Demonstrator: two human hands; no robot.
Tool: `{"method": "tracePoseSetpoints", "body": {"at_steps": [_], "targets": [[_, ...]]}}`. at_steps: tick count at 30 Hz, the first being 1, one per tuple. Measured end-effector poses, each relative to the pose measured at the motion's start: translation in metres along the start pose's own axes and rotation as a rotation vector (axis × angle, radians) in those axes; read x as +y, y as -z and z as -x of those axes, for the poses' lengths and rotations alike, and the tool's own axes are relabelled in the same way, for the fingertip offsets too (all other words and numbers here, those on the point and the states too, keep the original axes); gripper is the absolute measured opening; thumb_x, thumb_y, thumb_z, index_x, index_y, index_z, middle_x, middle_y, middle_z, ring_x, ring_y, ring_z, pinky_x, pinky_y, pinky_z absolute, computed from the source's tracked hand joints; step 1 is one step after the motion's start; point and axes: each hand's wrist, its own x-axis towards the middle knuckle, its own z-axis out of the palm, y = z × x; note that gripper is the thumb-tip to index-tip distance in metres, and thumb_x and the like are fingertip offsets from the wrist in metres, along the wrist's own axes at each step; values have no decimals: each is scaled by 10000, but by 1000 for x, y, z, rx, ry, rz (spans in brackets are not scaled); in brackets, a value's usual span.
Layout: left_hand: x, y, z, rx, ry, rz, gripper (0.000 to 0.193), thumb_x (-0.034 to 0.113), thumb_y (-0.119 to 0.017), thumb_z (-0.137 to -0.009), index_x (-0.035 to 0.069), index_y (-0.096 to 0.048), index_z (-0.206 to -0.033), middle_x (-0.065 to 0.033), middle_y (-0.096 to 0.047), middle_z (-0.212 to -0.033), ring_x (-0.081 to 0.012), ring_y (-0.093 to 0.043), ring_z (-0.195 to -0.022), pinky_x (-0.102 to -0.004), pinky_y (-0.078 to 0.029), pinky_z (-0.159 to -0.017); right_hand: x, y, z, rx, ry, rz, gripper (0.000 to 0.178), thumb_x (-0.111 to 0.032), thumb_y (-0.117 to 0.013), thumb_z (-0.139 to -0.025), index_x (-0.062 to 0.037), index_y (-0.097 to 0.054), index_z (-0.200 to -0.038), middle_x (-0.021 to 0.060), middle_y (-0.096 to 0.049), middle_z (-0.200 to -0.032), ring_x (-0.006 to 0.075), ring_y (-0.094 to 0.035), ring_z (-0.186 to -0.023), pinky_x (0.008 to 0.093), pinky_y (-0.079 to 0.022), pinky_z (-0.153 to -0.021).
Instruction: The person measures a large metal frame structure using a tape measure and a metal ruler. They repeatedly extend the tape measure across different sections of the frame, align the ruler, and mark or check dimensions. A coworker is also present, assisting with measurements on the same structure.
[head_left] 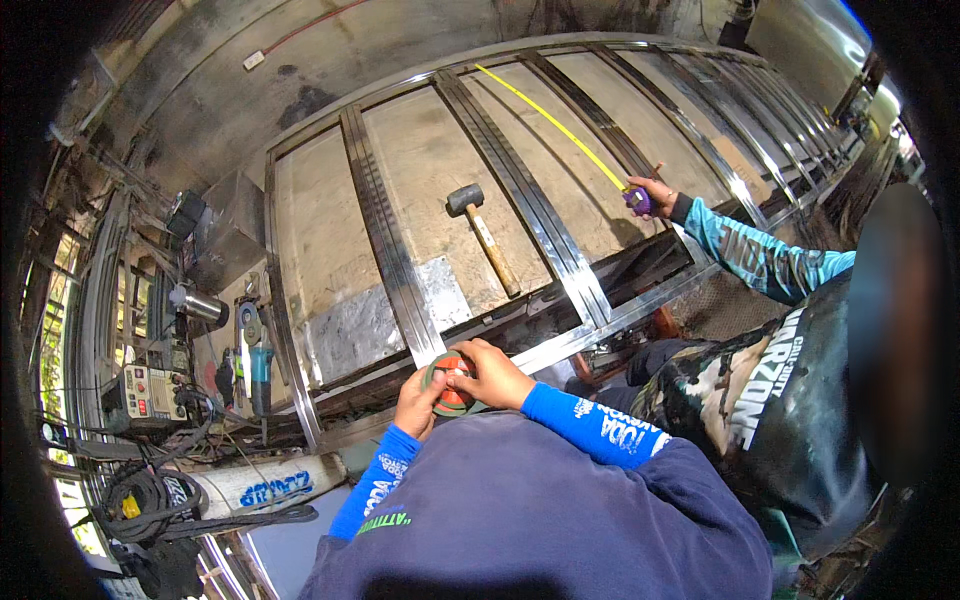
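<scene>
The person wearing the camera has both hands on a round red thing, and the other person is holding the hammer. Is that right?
Not quite: the head view shows the other person's hand holding a purple tape measure; the hammer lies between metal bars. The wearer's left hand and right hand are on the round red thing.

The wall is stained — daylight shows through the barred window

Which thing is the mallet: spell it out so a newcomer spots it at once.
Find the big metal frame with its row of crossbars. In the second gap from its left end, beyond the person's right hand, lies a mallet. Its dark, chunky head and light wooden handle set it apart from the shiny crossbars on either side.
</scene>
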Motion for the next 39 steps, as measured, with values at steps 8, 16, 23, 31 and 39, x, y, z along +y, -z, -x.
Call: {"method": "tracePoseSetpoints", "body": {"at_steps": [8,16,23,31,39], "targets": [[-32,10,-17,127,96,-189,277,163,-610,-1035,-39,-637,-1223,-106,-730,-1082,-171,-704,-950,-324,-577,-853,11,7,16,-182,-77,146,957,-397,-872,-773,3,-407,-1508,319,-530,-1272,487,-624,-1109,479,-536,-967],[-20,-12,-22,-42,289,64,421,128,-570,-1049,-3,-425,-1423,-179,-638,-1206,-253,-712,-1005,-358,-610,-822,1,13,16,-291,-5,342,1007,-314,-896,-706,-123,-374,-1546,319,-491,-1332,528,-621,-1093,520,-547,-941],[-14,-13,-18,-173,357,508,429,317,-563,-1060,54,-503,-1393,-123,-665,-1266,-261,-684,-1132,-437,-581,-968,-7,24,17,-131,11,88,922,-234,-871,-700,-74,-430,-1494,248,-511,-1306,414,-645,-1104,465,-553,-955],[-14,-5,-17,-203,315,626,483,328,-597,-1028,61,-502,-1419,-147,-626,-1353,-302,-629,-1239,-502,-511,-1077,-20,37,12,-182,214,-10,1013,-261,-902,-709,-75,-371,-1552,221,-472,-1441,389,-563,-1280,444,-493,-1063],[-12,-2,-15,-14,273,514,499,422,-518,-1047,141,-462,-1456,-201,-623,-1324,-381,-663,-1168,-563,-587,-943,48,35,24,-241,-13,60,1135,-393,-924,-693,-27,-313,-1577,262,-343,-1601,409,-362,-1480,460,-346,-1203]]}}
